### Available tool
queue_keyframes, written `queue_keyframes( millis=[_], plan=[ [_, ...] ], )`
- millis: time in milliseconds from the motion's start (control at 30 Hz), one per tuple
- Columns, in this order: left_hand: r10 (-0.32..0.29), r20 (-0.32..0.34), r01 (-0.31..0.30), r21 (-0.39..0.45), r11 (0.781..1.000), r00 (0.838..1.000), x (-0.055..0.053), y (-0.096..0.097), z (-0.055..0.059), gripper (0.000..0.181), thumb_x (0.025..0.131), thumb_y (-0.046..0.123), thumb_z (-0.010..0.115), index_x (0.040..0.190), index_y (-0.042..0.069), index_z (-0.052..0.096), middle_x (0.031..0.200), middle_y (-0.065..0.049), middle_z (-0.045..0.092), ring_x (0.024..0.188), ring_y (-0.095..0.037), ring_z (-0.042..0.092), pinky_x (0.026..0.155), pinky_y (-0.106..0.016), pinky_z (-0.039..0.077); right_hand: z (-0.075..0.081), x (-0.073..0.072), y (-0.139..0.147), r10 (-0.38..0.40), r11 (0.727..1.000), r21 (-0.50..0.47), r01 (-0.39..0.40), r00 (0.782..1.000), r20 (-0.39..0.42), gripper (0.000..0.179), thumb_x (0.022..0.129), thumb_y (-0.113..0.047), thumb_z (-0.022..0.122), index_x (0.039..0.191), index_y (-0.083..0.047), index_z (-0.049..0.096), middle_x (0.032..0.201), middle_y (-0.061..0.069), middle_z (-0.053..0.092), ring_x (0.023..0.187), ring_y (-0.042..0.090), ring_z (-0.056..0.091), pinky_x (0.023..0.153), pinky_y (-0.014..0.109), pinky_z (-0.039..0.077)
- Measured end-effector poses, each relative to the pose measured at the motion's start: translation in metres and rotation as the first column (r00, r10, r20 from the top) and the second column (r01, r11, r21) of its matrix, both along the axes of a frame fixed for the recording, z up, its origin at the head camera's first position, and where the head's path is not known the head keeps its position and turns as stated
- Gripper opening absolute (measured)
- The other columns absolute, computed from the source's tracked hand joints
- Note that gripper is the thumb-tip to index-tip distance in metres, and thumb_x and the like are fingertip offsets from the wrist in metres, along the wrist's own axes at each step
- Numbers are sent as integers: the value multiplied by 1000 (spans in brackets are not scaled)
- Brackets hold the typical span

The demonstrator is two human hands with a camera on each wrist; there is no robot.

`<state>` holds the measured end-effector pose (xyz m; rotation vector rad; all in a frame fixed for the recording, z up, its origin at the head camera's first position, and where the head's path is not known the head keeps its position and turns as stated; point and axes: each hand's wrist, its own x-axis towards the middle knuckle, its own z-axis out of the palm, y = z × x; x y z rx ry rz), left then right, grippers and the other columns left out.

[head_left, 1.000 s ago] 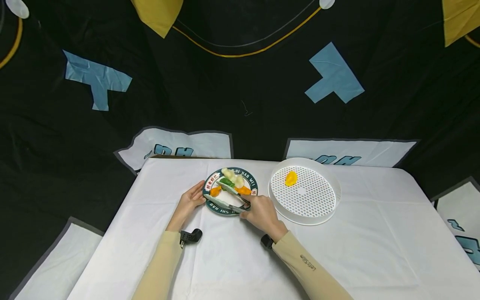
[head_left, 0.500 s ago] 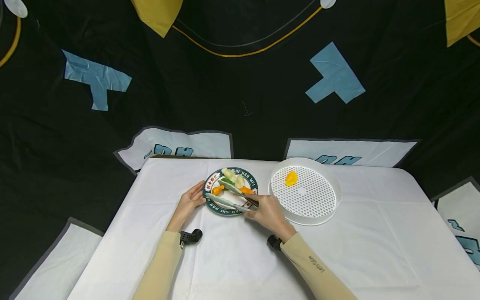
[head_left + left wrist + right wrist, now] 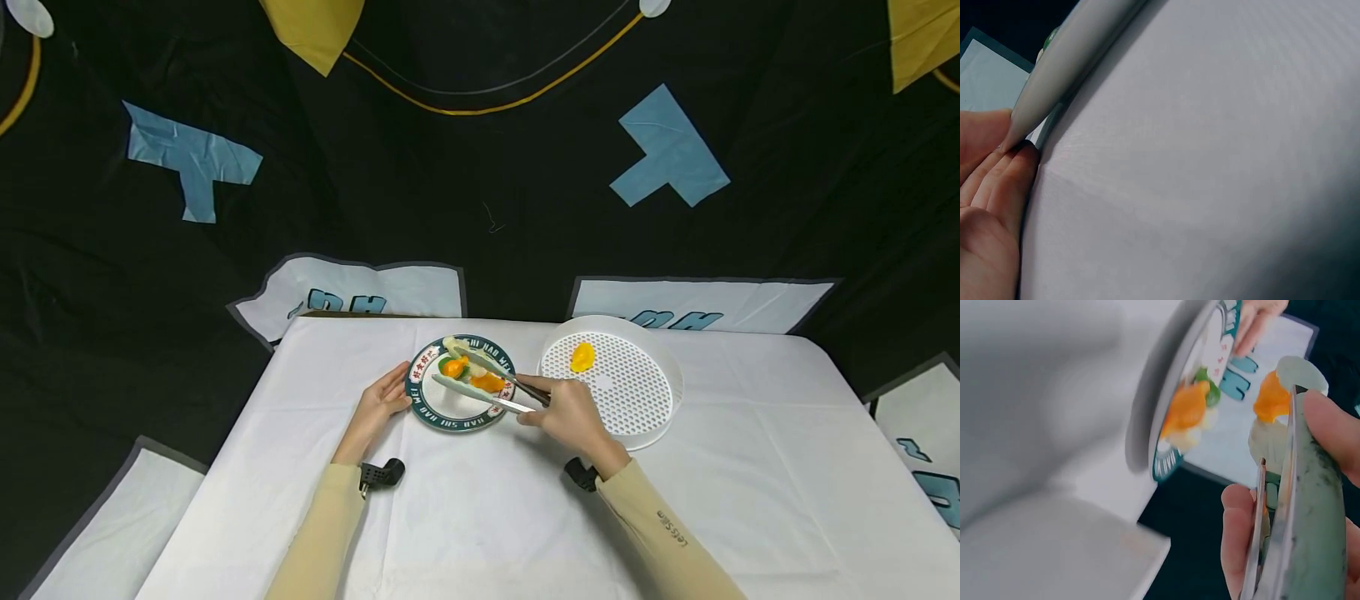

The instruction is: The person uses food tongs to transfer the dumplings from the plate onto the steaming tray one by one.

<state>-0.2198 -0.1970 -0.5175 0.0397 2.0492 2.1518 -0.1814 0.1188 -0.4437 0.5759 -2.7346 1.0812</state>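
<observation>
My left hand [image 3: 382,404] pinches the left rim of a round plate [image 3: 427,412] with a dark green lettered border; in the left wrist view the thumb [image 3: 982,134] lies over the rim and the fingers under it. My right hand [image 3: 573,412] holds metal tongs [image 3: 472,390] with pale green tips above the plate. Between those tips is an orange food-like piece [image 3: 1270,398], clear of the plate in the right wrist view. Another orange piece [image 3: 489,382], pale pieces [image 3: 452,342] and a green piece [image 3: 1212,392] lie on the plate.
Right of the plate stands a round white tray [image 3: 651,408] with a perforated base, a yellow piece [image 3: 582,357] lying in it. A white cloth [image 3: 450,517] covers the table. Behind the table hangs a black backdrop [image 3: 465,208] with blue and yellow shapes.
My right hand has moved right, drawing the tongs back. An orange piece from the plate's left side is now between the tips, further up and right. The left hand stays put.
</observation>
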Motion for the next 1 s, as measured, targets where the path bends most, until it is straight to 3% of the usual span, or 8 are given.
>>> queue_keyframes(
  millis=[200,400,567,667,867,1000],
  plan=[
    [-1,-3,1,-9,1000,1000,0,1,0,69,87,-14,50,149,-2,23,154,-19,24,138,-29,30,105,-20,36,7,2,25,-40,999,18,41,998,-54,53,66,-17,85,116,-8,71,104,10,71,65,16,48,52,25,37],
    [6,-6,-6,-14,1000,1000,1,1,0,69,87,-14,50,149,-2,24,153,-19,24,138,-30,30,105,-20,36,8,4,54,-109,993,30,113,989,-96,55,63,-15,87,114,-5,71,88,14,71,61,18,48,51,28,37],
    [11,-3,-11,-22,1000,1000,1,1,1,69,87,-14,50,150,-2,23,154,-19,24,138,-30,29,105,-19,36,6,6,79,-182,983,23,184,981,-70,56,65,-13,87,116,-1,69,99,21,69,73,24,56,61,36,46],
    [14,-1,-14,-20,1000,1000,1,0,1,69,87,-15,50,149,-1,24,154,-18,24,138,-30,29,106,-20,35,5,8,95,-231,972,24,233,971,-64,56,66,-12,86,118,-1,68,106,23,67,79,26,58,67,40,49],
    [12,-2,-12,-11,1000,1000,1,0,0,69,87,-16,50,149,-1,24,154,-17,24,138,-29,29,106,-20,35,1,8,128,-316,946,43,320,945,-83,55,67,-11,84,118,1,67,104,24,67,67,26,55,56,34,43],
    [13,1,-13,-18,1000,1000,0,0,-1,70,86,-15,51,149,0,25,154,-16,25,138,-27,30,104,-19,36,-3,7,144,-358,929,60,365,928,-107,53,67,-11,83,116,2,67,100,25,68,74,32,62,60,44,48]
  ],
)
